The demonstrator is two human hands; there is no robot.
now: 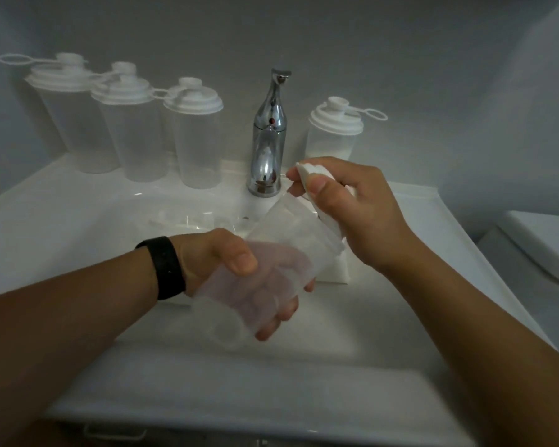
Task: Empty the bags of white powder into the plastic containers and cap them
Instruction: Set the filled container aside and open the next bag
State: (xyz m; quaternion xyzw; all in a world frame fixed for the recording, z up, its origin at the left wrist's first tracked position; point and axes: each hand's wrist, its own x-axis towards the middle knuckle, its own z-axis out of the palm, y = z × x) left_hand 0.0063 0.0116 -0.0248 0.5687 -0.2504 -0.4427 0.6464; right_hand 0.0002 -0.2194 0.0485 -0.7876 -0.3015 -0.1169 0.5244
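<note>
My left hand (226, 266) grips an uncapped translucent plastic container (259, 279), tilted over the sink with its open mouth toward the upper right. My right hand (352, 208) pinches a bag of white powder (307, 175), holding it tipped at the container's mouth. Another white bag (334, 269) lies on the sink edge just under my right wrist. Three capped, seemingly empty containers (136, 130) stand at the back left. A capped container (331, 130) with white powder at its bottom stands to the right of the faucet.
A chrome faucet (268, 140) rises at the back centre of the white sink (78, 227). Something clear lies in the basin (188, 219) near the drain. A white toilet (542, 246) sits at the right. A grey wall backs the counter.
</note>
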